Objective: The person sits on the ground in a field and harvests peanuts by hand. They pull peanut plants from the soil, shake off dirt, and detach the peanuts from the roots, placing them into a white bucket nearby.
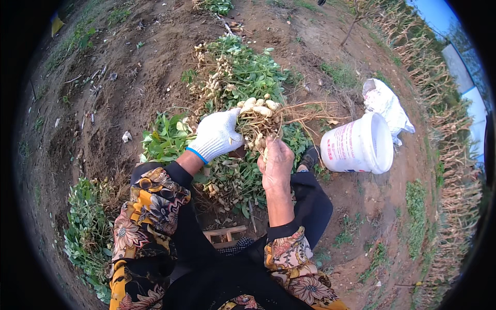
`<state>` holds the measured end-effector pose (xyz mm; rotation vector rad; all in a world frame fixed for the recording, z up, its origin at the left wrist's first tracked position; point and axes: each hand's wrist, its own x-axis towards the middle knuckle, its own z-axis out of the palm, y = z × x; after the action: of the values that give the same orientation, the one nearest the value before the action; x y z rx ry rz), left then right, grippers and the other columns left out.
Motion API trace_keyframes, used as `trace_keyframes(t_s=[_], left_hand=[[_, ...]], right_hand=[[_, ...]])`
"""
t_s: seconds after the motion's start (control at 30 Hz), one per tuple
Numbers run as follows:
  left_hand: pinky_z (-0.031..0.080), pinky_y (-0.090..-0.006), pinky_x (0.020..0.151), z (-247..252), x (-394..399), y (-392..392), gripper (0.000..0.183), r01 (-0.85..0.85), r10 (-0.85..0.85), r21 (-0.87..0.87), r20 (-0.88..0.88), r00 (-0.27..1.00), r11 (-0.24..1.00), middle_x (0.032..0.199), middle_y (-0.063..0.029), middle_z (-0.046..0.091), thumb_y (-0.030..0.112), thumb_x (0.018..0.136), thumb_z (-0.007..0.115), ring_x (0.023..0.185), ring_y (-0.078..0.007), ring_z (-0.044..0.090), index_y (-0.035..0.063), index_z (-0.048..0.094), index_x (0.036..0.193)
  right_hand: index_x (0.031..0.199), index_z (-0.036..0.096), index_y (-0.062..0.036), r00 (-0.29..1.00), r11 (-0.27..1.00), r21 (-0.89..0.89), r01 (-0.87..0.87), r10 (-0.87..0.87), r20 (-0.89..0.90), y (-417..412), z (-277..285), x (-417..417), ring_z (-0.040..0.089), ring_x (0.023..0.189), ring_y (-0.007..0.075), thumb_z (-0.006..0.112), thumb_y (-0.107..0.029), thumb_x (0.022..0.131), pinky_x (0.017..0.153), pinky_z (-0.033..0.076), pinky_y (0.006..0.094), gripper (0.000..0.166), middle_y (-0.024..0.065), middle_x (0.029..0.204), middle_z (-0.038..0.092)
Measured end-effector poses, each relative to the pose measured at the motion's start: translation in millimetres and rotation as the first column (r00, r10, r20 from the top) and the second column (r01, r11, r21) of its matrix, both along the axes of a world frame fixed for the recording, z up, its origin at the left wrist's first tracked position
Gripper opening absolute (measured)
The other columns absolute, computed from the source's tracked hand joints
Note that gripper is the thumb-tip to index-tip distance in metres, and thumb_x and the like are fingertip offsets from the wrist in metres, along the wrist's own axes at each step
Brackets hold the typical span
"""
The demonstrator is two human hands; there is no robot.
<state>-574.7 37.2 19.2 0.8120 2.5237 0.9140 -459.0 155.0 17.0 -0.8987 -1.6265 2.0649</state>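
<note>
My left hand (pixel 217 133), in a white knitted glove with a blue cuff, grips a peanut plant by its stems. From its fist stands a cluster of pale peanut pods (pixel 260 108), with thin brown roots (pixel 310 112) spreading to the right. Bare and just below the cluster, my right hand (pixel 276 161) has its thumb and fingers closed around a peanut pod (pixel 266 153) at the plant's lower edge. Leafy peanut plants (pixel 228 178) lie on the ground beneath both hands. Part of the held stems is hidden behind the glove.
A white plastic bucket (pixel 348 145) bearing red print lies tipped to the right, beside my shoe (pixel 310 158). Behind it rests a white sack (pixel 385 102). More peanut plants (pixel 248 73) are heaped ahead, others (pixel 89 232) at left. A wooden frame (pixel 224 234) sits between my legs.
</note>
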Motion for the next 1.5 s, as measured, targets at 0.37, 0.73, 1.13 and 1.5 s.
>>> trace_keyframes(t_s=[0.37,0.73,1.13,1.5], left_hand=[[0.052,-0.0436,0.067,-1,12,6,0.044,0.114,-0.117,-0.052,-0.066,0.991,0.992,0.083,-0.0161,0.066,0.029,0.067,0.064,0.08,-0.0351,0.065,0.0057,0.06,0.105],[0.052,-0.0436,0.071,-10,8,2,0.052,0.116,-0.118,0.03,0.093,0.989,0.993,0.083,-0.0183,0.066,0.032,0.063,0.072,0.081,-0.0358,0.065,0.0046,0.061,0.106],[0.051,-0.0433,0.07,-33,-13,4,0.048,-0.102,0.097,-0.064,-0.081,0.992,0.993,0.081,-0.0194,0.065,0.031,0.068,0.068,0.078,-0.0361,0.065,0.0018,0.06,0.104],[0.047,-0.03,0.066,-10,-3,-15,0.045,-0.213,0.115,0.167,0.459,0.881,0.963,0.08,-0.0065,0.067,0.029,0.063,0.083,0.071,-0.015,0.06,0.0028,0.065,0.095]], right_hand=[[0.08,0.054,-0.0048,0.988,0.942,-0.301,0.151,-0.135,0.072,-7,-9,27,0.04,0.04,0.0106,0.051,-0.024,0.095,0.034,0.028,0.0232,0.024,0.0025,0.062,0.05],[0.115,0.057,0.0014,0.925,0.917,0.124,-0.379,0.372,0.077,20,-6,39,0.059,0.056,0.0085,0.06,-0.028,0.093,0.048,0.046,0.0195,0.036,0.0037,0.076,0.063],[0.078,0.052,-0.001,0.641,0.66,-0.075,-0.748,0.747,0.174,-14,29,68,0.049,0.045,0.008,0.053,-0.038,0.097,0.046,0.04,0.0229,0.042,-0.001,0.059,0.047],[0.103,0.056,-0.0016,0.967,0.966,0.042,0.256,-0.255,-0.03,304,73,100,0.047,0.051,0.0096,0.052,-0.043,0.096,0.042,0.036,0.0203,0.042,0.0016,0.072,0.054]])
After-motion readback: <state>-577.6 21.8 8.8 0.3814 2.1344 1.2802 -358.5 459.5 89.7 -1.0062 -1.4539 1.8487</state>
